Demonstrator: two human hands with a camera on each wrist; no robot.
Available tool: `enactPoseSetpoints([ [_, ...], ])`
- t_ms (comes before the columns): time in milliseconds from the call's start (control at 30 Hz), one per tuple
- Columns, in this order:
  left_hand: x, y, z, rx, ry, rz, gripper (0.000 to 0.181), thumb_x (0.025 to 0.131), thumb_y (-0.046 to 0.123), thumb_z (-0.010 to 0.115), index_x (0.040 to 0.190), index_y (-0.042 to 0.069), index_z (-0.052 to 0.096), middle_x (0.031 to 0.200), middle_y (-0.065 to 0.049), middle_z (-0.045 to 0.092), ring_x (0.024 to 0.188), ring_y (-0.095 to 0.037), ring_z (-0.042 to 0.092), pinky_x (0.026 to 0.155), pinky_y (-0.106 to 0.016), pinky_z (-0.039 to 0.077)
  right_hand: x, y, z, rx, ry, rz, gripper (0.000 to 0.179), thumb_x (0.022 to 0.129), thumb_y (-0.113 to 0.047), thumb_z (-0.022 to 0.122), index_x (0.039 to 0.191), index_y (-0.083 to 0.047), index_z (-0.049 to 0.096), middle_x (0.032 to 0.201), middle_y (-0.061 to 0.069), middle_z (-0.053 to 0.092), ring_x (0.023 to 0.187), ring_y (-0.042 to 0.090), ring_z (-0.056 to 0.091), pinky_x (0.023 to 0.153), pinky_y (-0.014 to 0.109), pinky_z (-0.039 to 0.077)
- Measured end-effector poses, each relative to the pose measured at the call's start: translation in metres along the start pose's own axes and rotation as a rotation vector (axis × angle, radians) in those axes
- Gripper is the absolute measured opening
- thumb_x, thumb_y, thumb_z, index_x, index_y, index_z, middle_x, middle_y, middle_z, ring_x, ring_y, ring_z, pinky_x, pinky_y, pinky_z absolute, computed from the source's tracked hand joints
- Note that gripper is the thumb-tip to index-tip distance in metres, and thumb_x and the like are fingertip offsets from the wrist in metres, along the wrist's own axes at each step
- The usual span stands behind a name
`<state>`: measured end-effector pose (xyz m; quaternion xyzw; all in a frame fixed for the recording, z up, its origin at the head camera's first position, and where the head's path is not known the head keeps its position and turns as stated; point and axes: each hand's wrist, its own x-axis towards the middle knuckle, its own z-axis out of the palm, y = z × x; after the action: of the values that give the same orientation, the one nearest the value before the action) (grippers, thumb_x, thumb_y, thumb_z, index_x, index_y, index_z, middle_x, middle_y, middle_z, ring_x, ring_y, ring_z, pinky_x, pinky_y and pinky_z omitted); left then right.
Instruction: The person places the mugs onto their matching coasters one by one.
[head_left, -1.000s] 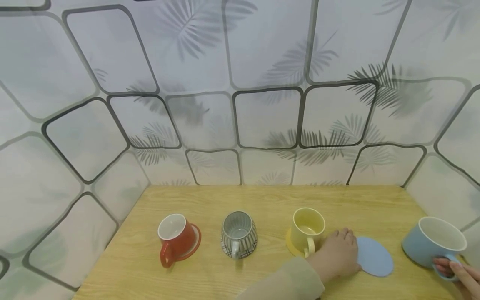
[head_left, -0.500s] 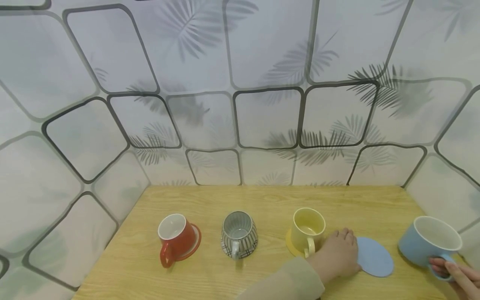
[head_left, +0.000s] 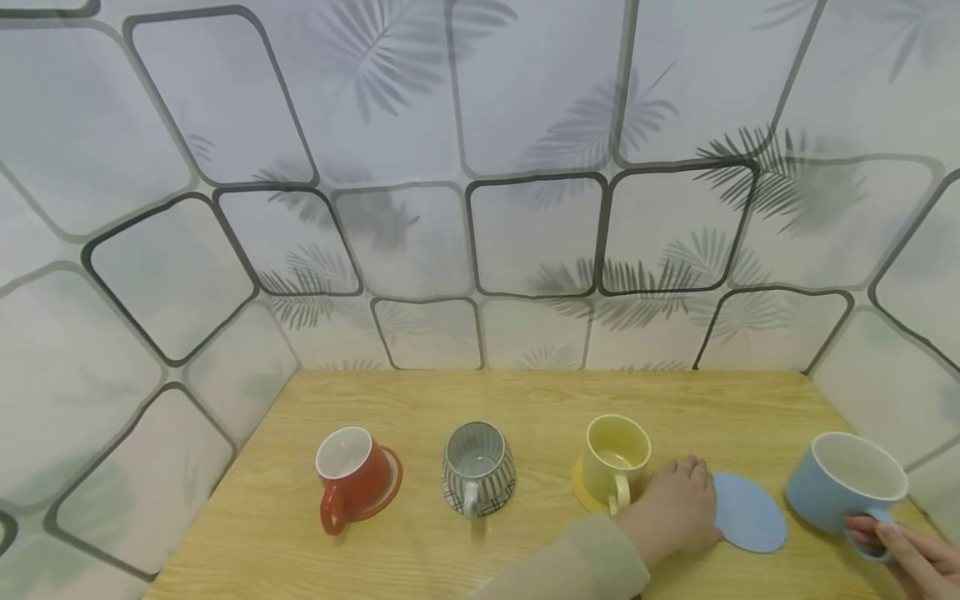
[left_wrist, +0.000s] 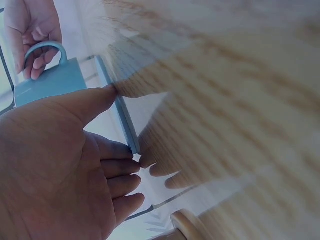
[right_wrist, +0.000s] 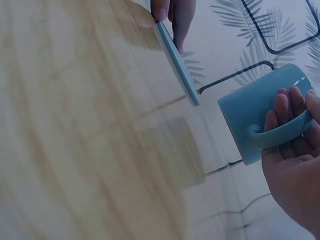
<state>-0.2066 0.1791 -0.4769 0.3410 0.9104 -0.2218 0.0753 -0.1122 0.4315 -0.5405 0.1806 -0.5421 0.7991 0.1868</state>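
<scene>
My right hand [head_left: 911, 554] grips the handle of a light blue mug [head_left: 846, 482], white inside, at the right of the table. In the right wrist view the mug [right_wrist: 265, 112] is raised off the tabletop, to the side of a flat round blue coaster [right_wrist: 177, 62]. My left hand [head_left: 675, 504] lies at the left edge of the coaster [head_left: 750, 512]. In the left wrist view, its thumb and index finger hold the coaster's rim [left_wrist: 125, 120], the other fingers stretched out beside it. A yellow mug [head_left: 615, 458] stands close to the left hand, on a yellow coaster [head_left: 583, 487].
Further left, a grey striped mug [head_left: 478, 467] stands on a checked coaster [head_left: 491, 507], and a red mug [head_left: 356, 475] on a red-rimmed coaster [head_left: 395, 479]. Patterned cloth [head_left: 525, 250] rises behind the wooden table [head_left: 420, 550] and along its sides.
My right hand has brought the light blue mug leftward, closer to the blue coaster. The left hand, that coaster and the other mugs stay where they were.
</scene>
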Motion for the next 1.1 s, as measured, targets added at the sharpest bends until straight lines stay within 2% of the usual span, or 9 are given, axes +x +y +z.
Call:
enactPoseSetpoints([
  [133, 0.000, 0.000, 0.000, 0.003, 0.006, 0.000, 0.074, 0.104, 0.076, 0.031, 0.167, 0.040, 0.020, 0.175, 0.021, 0.014, 0.162, 0.004, 0.015, 0.133, -0.018, 0.018, 0.000, 0.003, 0.000, 0.017, -0.037, 0.007, 0.057, 0.110, 0.016, 0.023, 0.122, 0.002, 0.077, 0.118, 0.006, 0.082, 0.104, 0.009, 0.079, 0.087, 0.014, 0.061],
  [267, -0.001, -0.001, 0.000, 0.003, 0.007, 0.005, 0.074, 0.104, 0.076, 0.031, 0.167, 0.040, 0.020, 0.175, 0.022, 0.014, 0.162, 0.004, 0.015, 0.132, -0.018, 0.018, 0.000, 0.003, 0.004, 0.029, -0.037, 0.014, 0.057, 0.109, 0.016, 0.024, 0.124, 0.001, 0.077, 0.118, 0.007, 0.082, 0.104, 0.010, 0.080, 0.088, 0.014, 0.061],
  [433, -0.002, -0.002, 0.000, 0.002, 0.006, 0.008, 0.073, 0.104, 0.075, 0.031, 0.167, 0.039, 0.020, 0.174, 0.022, 0.015, 0.162, 0.004, 0.015, 0.132, -0.018, 0.019, -0.002, 0.001, 0.018, 0.071, 0.034, 0.034, 0.051, 0.109, 0.017, 0.030, 0.123, 0.003, 0.077, 0.115, 0.009, 0.082, 0.101, 0.013, 0.081, 0.087, 0.016, 0.063],
  [500, -0.002, -0.002, 0.000, 0.004, 0.007, 0.011, 0.073, 0.104, 0.075, 0.031, 0.167, 0.039, 0.020, 0.174, 0.022, 0.015, 0.162, 0.003, 0.015, 0.132, -0.018, 0.019, -0.002, 0.000, 0.022, 0.009, 0.081, 0.084, 0.048, 0.109, 0.013, 0.035, 0.120, -0.002, 0.080, 0.111, 0.005, 0.083, 0.098, 0.009, 0.081, 0.084, 0.014, 0.062],
  [600, -0.002, -0.002, -0.001, 0.008, 0.003, 0.010, 0.073, 0.104, 0.075, 0.031, 0.167, 0.040, 0.020, 0.175, 0.022, 0.015, 0.162, 0.003, 0.015, 0.132, -0.018, 0.018, -0.001, -0.006, 0.024, -0.189, 0.156, 0.227, 0.045, 0.112, 0.002, 0.044, 0.112, -0.019, 0.084, 0.105, -0.011, 0.083, 0.091, -0.001, 0.078, 0.077, 0.008, 0.059],
  [733, -0.001, -0.001, 0.000, 0.000, 0.000, 0.006, 0.072, 0.104, 0.075, 0.031, 0.167, 0.040, 0.019, 0.174, 0.022, 0.014, 0.162, 0.004, 0.014, 0.133, -0.018, 0.018, 0.000, -0.011, 0.024, -0.407, 0.189, 0.382, 0.039, 0.112, -0.011, 0.052, 0.104, -0.033, 0.084, 0.101, -0.025, 0.079, 0.087, -0.010, 0.073, 0.071, 0.002, 0.053],
  [833, -0.001, 0.000, 0.000, -0.004, 0.002, 0.002, 0.073, 0.104, 0.076, 0.031, 0.167, 0.040, 0.020, 0.174, 0.022, 0.014, 0.162, 0.004, 0.015, 0.133, -0.018, 0.017, -0.001, -0.011, 0.026, -0.428, 0.194, 0.400, 0.036, 0.112, -0.013, 0.054, 0.105, -0.032, 0.084, 0.101, -0.025, 0.079, 0.087, -0.010, 0.073, 0.071, 0.002, 0.052],
  [967, -0.001, 0.000, 0.000, -0.003, 0.003, -0.004, 0.073, 0.104, 0.076, 0.031, 0.167, 0.041, 0.020, 0.174, 0.022, 0.015, 0.162, 0.004, 0.015, 0.132, -0.018, 0.018, -0.003, -0.008, 0.033, -0.337, 0.228, 0.380, 0.033, 0.111, -0.011, 0.056, 0.107, -0.026, 0.085, 0.101, -0.020, 0.081, 0.088, -0.007, 0.076, 0.073, 0.003, 0.055],
  [1100, -0.001, 0.000, 0.000, 0.000, 0.007, -0.002, 0.073, 0.104, 0.076, 0.032, 0.166, 0.041, 0.021, 0.174, 0.022, 0.016, 0.161, 0.004, 0.016, 0.132, -0.017, 0.019, -0.002, -0.008, 0.041, -0.347, 0.258, 0.448, 0.031, 0.111, -0.017, 0.058, 0.104, -0.030, 0.085, 0.098, -0.021, 0.081, 0.087, -0.007, 0.075, 0.071, 0.004, 0.054],
])
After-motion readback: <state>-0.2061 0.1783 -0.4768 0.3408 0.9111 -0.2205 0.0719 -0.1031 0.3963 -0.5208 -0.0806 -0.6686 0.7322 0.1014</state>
